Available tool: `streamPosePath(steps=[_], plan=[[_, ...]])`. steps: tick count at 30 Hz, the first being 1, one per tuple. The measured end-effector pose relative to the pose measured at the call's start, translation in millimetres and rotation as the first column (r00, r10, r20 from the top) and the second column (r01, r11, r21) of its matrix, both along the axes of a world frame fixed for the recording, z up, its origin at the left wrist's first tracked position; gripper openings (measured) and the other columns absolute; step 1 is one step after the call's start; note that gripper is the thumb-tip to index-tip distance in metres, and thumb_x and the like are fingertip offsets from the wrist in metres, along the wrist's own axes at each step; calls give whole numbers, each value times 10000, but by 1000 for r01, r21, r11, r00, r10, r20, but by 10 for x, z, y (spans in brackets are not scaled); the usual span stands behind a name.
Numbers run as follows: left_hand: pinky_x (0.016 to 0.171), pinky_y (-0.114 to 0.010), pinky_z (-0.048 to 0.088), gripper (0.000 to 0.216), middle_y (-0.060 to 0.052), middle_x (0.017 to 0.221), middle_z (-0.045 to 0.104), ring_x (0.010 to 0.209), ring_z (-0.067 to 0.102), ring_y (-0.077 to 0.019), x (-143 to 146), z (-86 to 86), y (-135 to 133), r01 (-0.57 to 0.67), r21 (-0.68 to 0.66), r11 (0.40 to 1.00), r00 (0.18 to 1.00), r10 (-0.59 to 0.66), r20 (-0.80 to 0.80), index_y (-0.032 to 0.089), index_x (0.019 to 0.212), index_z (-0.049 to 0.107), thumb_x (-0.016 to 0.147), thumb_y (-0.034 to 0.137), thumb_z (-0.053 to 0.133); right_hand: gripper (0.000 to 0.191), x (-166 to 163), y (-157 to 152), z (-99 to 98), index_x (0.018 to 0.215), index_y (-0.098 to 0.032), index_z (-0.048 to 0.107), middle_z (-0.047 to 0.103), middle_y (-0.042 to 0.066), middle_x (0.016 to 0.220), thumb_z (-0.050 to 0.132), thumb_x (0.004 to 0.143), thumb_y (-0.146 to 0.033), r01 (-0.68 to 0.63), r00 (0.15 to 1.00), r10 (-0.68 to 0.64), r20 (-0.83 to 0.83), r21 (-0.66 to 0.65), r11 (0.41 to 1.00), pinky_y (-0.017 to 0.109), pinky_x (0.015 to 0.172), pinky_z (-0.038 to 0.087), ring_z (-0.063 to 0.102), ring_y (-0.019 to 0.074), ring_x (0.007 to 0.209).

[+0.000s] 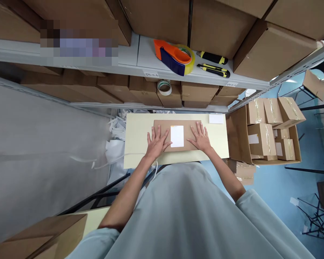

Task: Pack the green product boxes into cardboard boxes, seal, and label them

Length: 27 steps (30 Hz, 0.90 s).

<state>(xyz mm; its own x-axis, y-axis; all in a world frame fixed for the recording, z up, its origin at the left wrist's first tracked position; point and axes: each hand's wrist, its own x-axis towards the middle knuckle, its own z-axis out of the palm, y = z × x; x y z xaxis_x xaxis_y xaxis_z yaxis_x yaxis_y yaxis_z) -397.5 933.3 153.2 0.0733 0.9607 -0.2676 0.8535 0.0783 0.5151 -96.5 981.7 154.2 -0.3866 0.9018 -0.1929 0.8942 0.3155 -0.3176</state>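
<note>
A flat brown cardboard piece (165, 126), perhaps a closed box, lies lengthwise on the pale yellow table (137, 133). A white label (177, 136) with a small orange mark sits near its middle. My left hand (157, 142) rests on the cardboard left of the label, fingers spread, thumb close to the label's edge. On the right part of the cardboard lies my right hand (201, 138), also flat with its fingers apart. Neither hand grips anything. A white slip of paper (216, 119) is on the table's far right corner, beyond my right hand.
Above the table, a metal shelf (129, 54) holds cardboard boxes, an orange and blue tape dispenser (174, 57) and box cutters (212, 57). A tape roll (164, 87) hangs below. At right, a large carton (236, 131) contains several taped boxes. A white cable (156, 169) crosses the table's left front.
</note>
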Motion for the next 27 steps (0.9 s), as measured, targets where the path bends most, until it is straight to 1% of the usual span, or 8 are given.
streamPosePath(steps=[3,5,7,9,14,20,23,27], plan=[[1305,-784,189,932,-299,1845,103,1713,32,-536,-71,-40,-277,-330,-8,944,944,330,-13,133,1750,317,1002,614,598,871,162,-101,-102,1775,-112,258,181,250,1843,526,1107,-603,213,975,-214,-64,-20,977,574,1321,329,208,394,1711],[1318,-719,266,1032,-368,1779,255,1689,199,-526,-116,-95,-480,-503,-26,864,863,504,27,30,1744,229,981,613,605,835,190,-205,-188,1768,-67,216,320,302,1774,444,1130,-556,336,925,-340,-171,-51,940,502,1195,499,446,376,1594],[1301,-650,363,988,-376,1669,436,1613,393,-495,-157,-148,-617,-554,-81,829,829,558,46,-7,1708,289,984,600,580,742,129,-310,-267,1750,-82,259,522,294,1617,365,1144,-497,444,852,-452,-262,-92,891,451,1018,605,691,340,1303],[1251,-604,451,894,-334,1551,566,1511,531,-465,-202,-177,-636,-531,-126,838,840,540,55,28,1675,382,985,566,565,662,-19,-383,-320,1711,-114,354,625,244,1464,339,1143,-453,491,808,-498,-314,-109,864,420,905,632,759,300,1068],[1206,-623,483,778,-351,1417,639,1399,616,-486,-442,-130,-197,-582,-80,809,812,584,1,-11,1611,459,956,394,573,567,-593,-362,-335,1636,-125,459,637,212,1375,389,1129,-370,491,812,-497,-307,-102,865,394,830,643,771,297,1023],[1309,-637,362,723,-351,1572,545,1574,457,-475,-824,34,335,-707,47,706,707,705,58,12,1564,509,878,226,596,355,-1093,-164,-279,1348,-151,628,690,142,1110,539,1087,-375,381,814,-377,-442,-83,921,389,704,625,760,297,855],[1340,-717,244,763,-389,1671,419,1666,283,-506,-809,152,481,-746,115,656,666,733,137,-8,1583,476,864,207,609,362,-1119,137,-10,1311,-152,632,699,161,1121,606,1059,-411,326,838,-282,-466,14,945,429,778,631,752,332,939],[1384,-699,145,840,-289,1822,223,1731,76,-463,-519,453,802,-760,225,610,649,695,309,64,1689,371,919,295,614,523,-1112,943,830,1504,-85,531,601,284,1474,508,1114,-433,286,905,-137,-403,338,897,548,1149,511,582,395,1402]])
